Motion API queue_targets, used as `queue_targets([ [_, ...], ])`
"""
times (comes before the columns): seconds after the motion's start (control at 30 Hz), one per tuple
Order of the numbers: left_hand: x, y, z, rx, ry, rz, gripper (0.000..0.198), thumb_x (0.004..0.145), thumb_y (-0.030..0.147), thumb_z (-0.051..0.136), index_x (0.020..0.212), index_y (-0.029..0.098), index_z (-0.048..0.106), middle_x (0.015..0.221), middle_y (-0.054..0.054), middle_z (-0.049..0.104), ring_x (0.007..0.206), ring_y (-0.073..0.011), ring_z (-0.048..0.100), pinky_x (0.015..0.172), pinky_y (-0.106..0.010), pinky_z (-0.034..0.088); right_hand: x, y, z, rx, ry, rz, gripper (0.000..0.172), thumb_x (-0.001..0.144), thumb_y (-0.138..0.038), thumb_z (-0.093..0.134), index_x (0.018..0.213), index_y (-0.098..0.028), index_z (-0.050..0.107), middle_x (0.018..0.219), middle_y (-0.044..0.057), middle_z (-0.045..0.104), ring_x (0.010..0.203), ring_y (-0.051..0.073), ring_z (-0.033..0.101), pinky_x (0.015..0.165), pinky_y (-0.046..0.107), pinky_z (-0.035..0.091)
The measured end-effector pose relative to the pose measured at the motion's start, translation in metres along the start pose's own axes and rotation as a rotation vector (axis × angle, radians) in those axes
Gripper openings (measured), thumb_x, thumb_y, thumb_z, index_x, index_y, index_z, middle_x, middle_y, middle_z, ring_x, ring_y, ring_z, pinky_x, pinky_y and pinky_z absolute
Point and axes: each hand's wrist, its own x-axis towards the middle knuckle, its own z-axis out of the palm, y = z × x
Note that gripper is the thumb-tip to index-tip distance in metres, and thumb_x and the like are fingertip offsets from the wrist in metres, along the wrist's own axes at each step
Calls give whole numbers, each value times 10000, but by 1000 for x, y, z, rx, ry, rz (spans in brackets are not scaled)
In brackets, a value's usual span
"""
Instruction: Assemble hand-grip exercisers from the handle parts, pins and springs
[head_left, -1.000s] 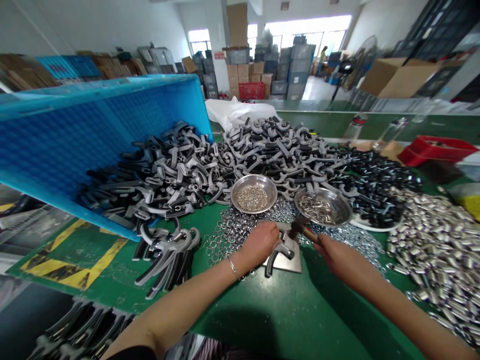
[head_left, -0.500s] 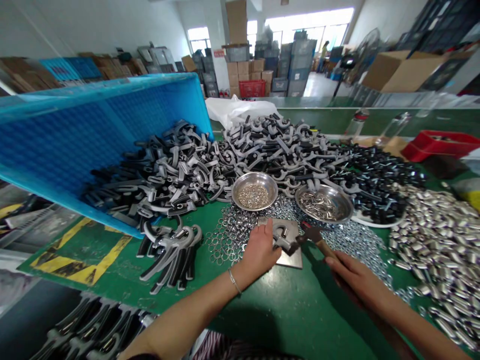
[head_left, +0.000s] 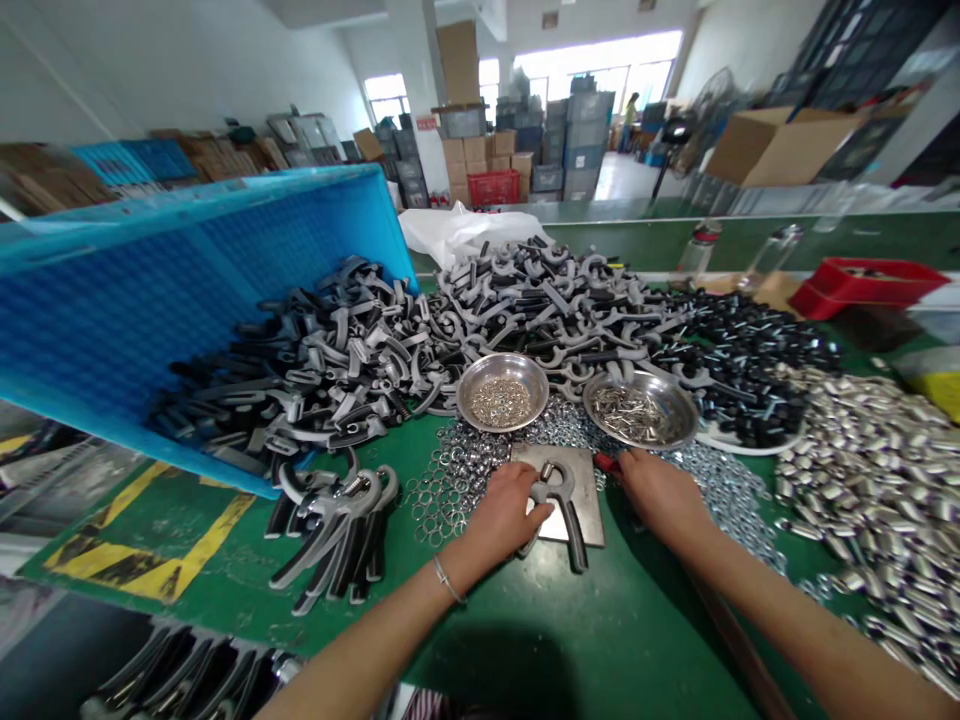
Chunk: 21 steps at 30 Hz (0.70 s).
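The left hand (head_left: 495, 515) has its thumb and fingers drawn in on a grey-and-black, plier-shaped clamp with curved jaws (head_left: 561, 492), which lies over a flat, square, silvery metal plate (head_left: 591, 497). One black-faced handle of this clamp points toward the person, past the plate's near edge; the other is mostly covered by the hand.

The right hand (head_left: 664, 495) is at the plate's right side, fingers bunched against a small red object (head_left: 606, 463) (its shape is mostly hidden, so I cannot tell whether it is gripped or only touched). A long, dark brown, wooden-looking shaft (head_left: 739, 645) shows below the right forearm.

Just beyond the plate, two round, shiny metal bowls stand on the green worktop (head_left: 480, 660): the left bowl (head_left: 466, 403) contains tiny brassy pieces, the right bowl (head_left: 684, 418) slim silvery pins. Loose silvery rings (head_left: 431, 510) spread left of the plate. A cluster of similar grey-and-black clamps (head_left: 337, 530) lies well to the left, near a tipped blue plastic crate (head_left: 187, 260).
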Motion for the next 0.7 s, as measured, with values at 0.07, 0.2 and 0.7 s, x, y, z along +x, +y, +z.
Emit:
queue_targets([
  [0.07, -2, 1, 2, -3, 12, -3, 392, 852, 322, 676, 1195, 150, 600, 1236, -125, 583, 1206, -279, 507, 1089, -438, 386, -1, 0, 5, -3, -28, -14, 143, 981, -218, 454, 955, -164, 583, 947, 127, 663, 856, 264, 678, 604, 302, 447],
  [0.2, -3, 2, 2, -44, 24, -35, 374, 852, 302, 676, 1183, 150, 595, 1241, -118, 579, 1213, -278, 493, 1101, -438, 373, -7, 12, -1, 30, -53, -15, 105, 965, -241, 474, 995, -162, 538, 974, 129, 658, 791, 249, 679, 593, 312, 446],
  [0.7, -5, -2, 11, -79, 37, -68, 435, 883, 343, 639, 1263, 171, 518, 1277, -112, 551, 1220, -277, 476, 1084, -441, 367, 8, -70, 3, 1439, 69, 256, 308, 943, -570, 473, 1000, -281, 380, 937, 100, 739, 653, 249, 703, 602, 394, 572],
])
